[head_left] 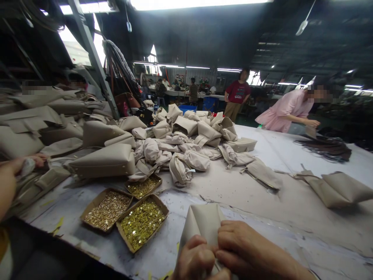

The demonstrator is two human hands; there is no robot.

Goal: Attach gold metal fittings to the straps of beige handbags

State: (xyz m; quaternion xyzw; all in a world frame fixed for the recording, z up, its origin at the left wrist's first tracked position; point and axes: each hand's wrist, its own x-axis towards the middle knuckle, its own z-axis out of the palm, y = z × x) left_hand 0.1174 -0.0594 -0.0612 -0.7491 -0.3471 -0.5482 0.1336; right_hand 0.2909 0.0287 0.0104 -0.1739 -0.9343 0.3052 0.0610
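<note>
Left hand: left hand at the bottom edge of the view, fingers curled into a fist around the lower part of a beige bag piece, knuckles touching the right hand.
Right hand: right hand just beside the left, fingers bent and pinching the same beige bag piece at its lower right edge.
Beige bag piece: folded, pale leather-like panel, standing up from between both hands over the near edge of the worktable; its lower part is hidden by the hands.
Worktable: broad, pale, scuffed and stained surface running from the near edge to the far right.
Cardboard trays: three shallow trays of small gold-coloured metal parts, left of the hands; nearest tray, left tray, far tray, set close together.
Bag heap: pile of beige bags in the middle of the table, well beyond the trays.
Large bag: boxy beige bag lying on its side behind the trays.
Single bags: one flat beige bag at the right, another between it and the heap.
Dark stack: dark pieces at the far right.
Co-worker, near: another person's arm at the left edge, by more beige pieces.
Co-worker, far: person in pink leaning over the dark stack; person in red standing behind the table.
</note>
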